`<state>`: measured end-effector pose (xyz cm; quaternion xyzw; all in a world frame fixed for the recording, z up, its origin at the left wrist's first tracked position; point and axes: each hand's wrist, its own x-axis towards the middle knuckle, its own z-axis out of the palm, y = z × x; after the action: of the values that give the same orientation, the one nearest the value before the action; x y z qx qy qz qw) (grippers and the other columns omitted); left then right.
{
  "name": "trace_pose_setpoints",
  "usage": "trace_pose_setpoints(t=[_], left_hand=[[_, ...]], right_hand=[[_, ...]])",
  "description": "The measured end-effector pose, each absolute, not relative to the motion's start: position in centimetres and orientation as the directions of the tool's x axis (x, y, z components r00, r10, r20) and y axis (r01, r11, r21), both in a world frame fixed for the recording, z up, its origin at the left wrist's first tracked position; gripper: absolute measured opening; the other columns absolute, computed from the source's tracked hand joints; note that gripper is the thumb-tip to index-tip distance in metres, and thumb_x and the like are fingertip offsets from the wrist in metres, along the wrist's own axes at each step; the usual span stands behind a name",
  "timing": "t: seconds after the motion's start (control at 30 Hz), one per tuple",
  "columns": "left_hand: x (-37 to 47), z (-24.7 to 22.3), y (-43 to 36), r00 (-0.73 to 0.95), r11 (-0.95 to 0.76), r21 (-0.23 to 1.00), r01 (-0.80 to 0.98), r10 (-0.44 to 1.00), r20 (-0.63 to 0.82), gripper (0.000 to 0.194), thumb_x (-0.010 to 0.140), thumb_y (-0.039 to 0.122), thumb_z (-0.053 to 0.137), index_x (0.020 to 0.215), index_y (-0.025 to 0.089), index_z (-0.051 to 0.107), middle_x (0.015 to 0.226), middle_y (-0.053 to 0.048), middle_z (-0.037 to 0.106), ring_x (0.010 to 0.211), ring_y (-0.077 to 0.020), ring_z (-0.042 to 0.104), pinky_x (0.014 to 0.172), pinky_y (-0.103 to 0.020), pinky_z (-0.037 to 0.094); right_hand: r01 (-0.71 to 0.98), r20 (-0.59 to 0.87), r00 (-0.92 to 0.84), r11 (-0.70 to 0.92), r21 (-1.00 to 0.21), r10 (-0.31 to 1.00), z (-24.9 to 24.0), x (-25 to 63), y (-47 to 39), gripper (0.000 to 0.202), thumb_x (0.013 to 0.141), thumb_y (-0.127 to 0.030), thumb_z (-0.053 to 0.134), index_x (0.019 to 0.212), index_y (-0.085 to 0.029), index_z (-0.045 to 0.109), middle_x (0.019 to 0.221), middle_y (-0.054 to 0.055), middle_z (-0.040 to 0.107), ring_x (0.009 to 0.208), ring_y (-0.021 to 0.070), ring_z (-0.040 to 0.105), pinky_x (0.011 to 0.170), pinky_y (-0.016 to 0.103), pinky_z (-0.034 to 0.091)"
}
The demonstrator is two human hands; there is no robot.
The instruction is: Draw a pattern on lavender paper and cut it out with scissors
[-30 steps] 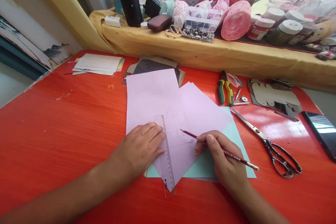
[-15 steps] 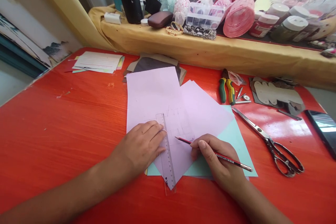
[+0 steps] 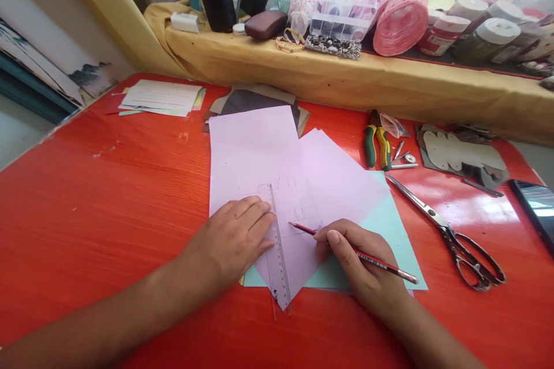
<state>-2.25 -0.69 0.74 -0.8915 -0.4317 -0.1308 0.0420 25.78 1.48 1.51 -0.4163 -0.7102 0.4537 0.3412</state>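
Note:
My left hand (image 3: 242, 233) presses a clear ruler (image 3: 279, 259) down on the lilac paper (image 3: 251, 144), its fingers close together and bent over the ruler's left side. The ruler lies nearly upright in the view, its lower end past the paper's bottom corner. In my right hand (image 3: 363, 262) is a red and black pencil (image 3: 385, 266), gripped between thumb and fingers. Its tip is just right of the ruler, over the paper; whether it touches cannot be made out. Faint pencil lines run across the sheet. Beneath the lilac paper lies a light green sheet (image 3: 396, 236).
Large scissors (image 3: 450, 230) lie to the right, beside a phone (image 3: 534, 204). Pliers (image 3: 377, 141) and small metal parts sit farther back, near grey cut-outs (image 3: 463, 153). Paper slips (image 3: 162, 97) are at the back left. A cloth-covered ledge (image 3: 242, 63) holding jars and boxes borders the red table (image 3: 108, 230).
The whole view has shifted slightly. Both hands, the ruler and the pencil keep almost the same places on the paper.

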Motion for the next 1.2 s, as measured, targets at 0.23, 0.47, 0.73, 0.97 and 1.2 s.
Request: trace_pose_setpoints(t=[0.23,0.47,0.73,0.97,1.2], left_hand=[[-2.26,0.66,-0.67,0.595,-0.625,0.035,0.780,0.758,0.269,0.031,0.118,0.032,0.048,0.126,0.012,0.070,0.129,-0.016,0.078,0.118,-0.0314,0.071,0.096,-0.044,0.060],[-2.24,0.71,-0.62,0.597,-0.629,0.048,0.776,0.756,0.267,0.032,0.118,0.032,0.049,0.126,0.010,0.070,0.128,-0.017,0.078,0.116,-0.0323,0.072,0.094,-0.046,0.060],[-2.22,0.77,-0.64,0.593,-0.618,0.029,0.785,0.764,0.255,0.032,0.118,0.034,0.047,0.125,0.013,0.071,0.128,-0.015,0.079,0.116,-0.0307,0.072,0.095,-0.044,0.060],[-2.28,0.50,-0.72,0.582,-0.613,0.053,0.788,0.771,0.259,0.032,0.118,0.034,0.047,0.127,0.014,0.071,0.130,-0.016,0.078,0.119,-0.0309,0.071,0.097,-0.045,0.060],[-2.27,0.31,-0.78,0.575,-0.610,0.086,0.788,0.778,0.252,0.028,0.116,0.032,0.053,0.128,0.014,0.070,0.129,-0.016,0.077,0.120,-0.0323,0.071,0.096,-0.046,0.060]], right_hand=[[0.296,0.095,-0.417,0.234,-0.926,0.904,1.51,25.72,1.42,0.034,0.118,-0.036,0.055,0.095,-0.026,0.077,0.079,0.001,0.080,0.071,0.0193,0.076,0.066,0.029,0.059],[0.308,0.083,-0.425,0.230,-0.923,0.901,1.58,25.60,1.52,0.035,0.119,-0.037,0.053,0.094,-0.026,0.076,0.078,0.001,0.079,0.070,0.0193,0.076,0.067,0.030,0.058],[0.320,0.088,-0.429,0.242,-0.916,0.899,1.70,25.73,1.40,0.035,0.119,-0.036,0.054,0.093,-0.026,0.076,0.079,0.000,0.079,0.071,0.0186,0.076,0.067,0.029,0.058],[0.324,0.082,-0.428,0.238,-0.916,0.900,1.72,25.64,1.47,0.036,0.119,-0.037,0.053,0.093,-0.026,0.076,0.079,0.002,0.080,0.071,0.0197,0.076,0.067,0.030,0.058],[0.324,0.106,-0.422,0.259,-0.910,0.900,1.83,25.56,1.39,0.042,0.119,-0.045,0.052,0.091,-0.026,0.077,0.077,0.002,0.080,0.069,0.0208,0.077,0.065,0.031,0.059]])
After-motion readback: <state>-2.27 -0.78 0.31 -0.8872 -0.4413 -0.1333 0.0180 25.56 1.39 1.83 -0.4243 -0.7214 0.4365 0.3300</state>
